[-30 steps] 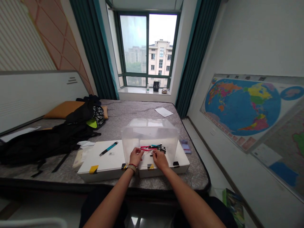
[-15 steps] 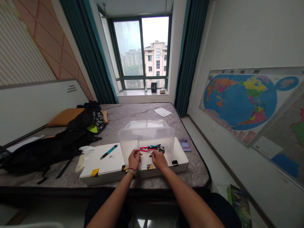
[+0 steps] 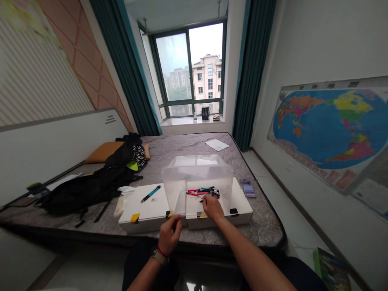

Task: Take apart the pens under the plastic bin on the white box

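A clear plastic bin [image 3: 197, 174] lies with its open side towards me, across two white boxes. A small heap of red, black and teal pens [image 3: 202, 190] lies in it. My right hand [image 3: 212, 207] is closed at the near edge of the heap; its fingertips hide whatever they grip. Lower and to the left, my left hand [image 3: 170, 233] is in front of the bin's near edge with thumb and forefinger pinched; what is between them is too small to make out. A large teal and black pen [image 3: 150, 194] lies apart on the left white box [image 3: 133, 206].
The right white box [image 3: 241, 202] supports the bin beside a blurred purple item [image 3: 248, 189]. Black bags [image 3: 91, 190] and an orange cushion [image 3: 103, 152] lie left on the grey mattress [image 3: 178, 146]. A white sheet [image 3: 217, 144] lies farther back.
My left hand has drawn back from the pens, towards me and out of the bin. My right hand stays by the heap. The whole view has shifted slightly.
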The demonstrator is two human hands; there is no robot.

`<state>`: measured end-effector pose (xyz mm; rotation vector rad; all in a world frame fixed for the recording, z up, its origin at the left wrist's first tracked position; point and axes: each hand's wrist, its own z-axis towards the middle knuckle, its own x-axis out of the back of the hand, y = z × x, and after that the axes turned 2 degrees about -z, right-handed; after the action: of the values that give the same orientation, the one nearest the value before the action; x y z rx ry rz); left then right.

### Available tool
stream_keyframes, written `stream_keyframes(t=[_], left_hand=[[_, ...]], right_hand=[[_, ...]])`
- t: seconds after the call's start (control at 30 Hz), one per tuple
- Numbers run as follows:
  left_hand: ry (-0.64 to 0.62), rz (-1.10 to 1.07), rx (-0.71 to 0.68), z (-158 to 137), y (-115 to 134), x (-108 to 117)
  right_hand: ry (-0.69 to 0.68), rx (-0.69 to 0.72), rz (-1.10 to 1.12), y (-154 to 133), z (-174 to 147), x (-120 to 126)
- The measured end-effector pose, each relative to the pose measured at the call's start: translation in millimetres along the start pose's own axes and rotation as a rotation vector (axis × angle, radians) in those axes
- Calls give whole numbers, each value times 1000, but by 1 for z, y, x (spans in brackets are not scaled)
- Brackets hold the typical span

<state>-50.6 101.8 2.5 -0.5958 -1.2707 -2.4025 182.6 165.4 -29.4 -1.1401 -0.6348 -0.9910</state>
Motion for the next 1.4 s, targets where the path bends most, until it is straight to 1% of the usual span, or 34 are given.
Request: stream_keyframes(t=[0.07, 0.17, 0.23, 0.3, 0.4, 0.47, 0.6, 0.73, 0.93, 1.0, 1.07, 1.17, 1.27, 1.33, 1.4], left_hand=[[100, 51, 42, 6, -13, 28], [272, 205, 113, 33, -43, 67], [275, 333, 175, 56, -67, 84], [179, 467, 219, 79, -90, 93], [-34, 679, 190, 104, -116, 93], [-114, 794, 203, 115, -127, 89], [-145, 934, 279, 127, -142, 78], [-179, 982, 334, 135, -154, 73], [-242, 969, 385, 137, -161, 72], [-261, 946, 345, 135, -160, 74], [-258, 917, 249, 133, -156, 77], [-192, 844, 104, 130, -148, 86], [-55, 725, 16, 116, -136, 99], [21, 630, 44, 95, -127, 107], [65, 489, 104, 63, -116, 112]], right_hand=[[6, 16, 3, 0, 0, 0], [19, 21, -2, -2, -2, 2], [22, 25, -15, -4, -3, 4], [20, 21, -38, -6, -5, 6], [0, 12, -86, -8, -5, 7], [-26, 29, -114, -8, -5, 6], [-63, 71, -147, -8, -4, 5], [-80, 67, -164, -8, -3, 5], [-87, 64, -156, -10, -2, 6], [-78, 64, -147, -10, -2, 6], [-70, 65, -136, -11, -2, 6], [-69, 63, -119, -11, -3, 6], [-72, 49, -113, -10, -3, 7], [-74, 39, -107, -9, -2, 7], [-68, 31, -99, -8, -2, 6]])
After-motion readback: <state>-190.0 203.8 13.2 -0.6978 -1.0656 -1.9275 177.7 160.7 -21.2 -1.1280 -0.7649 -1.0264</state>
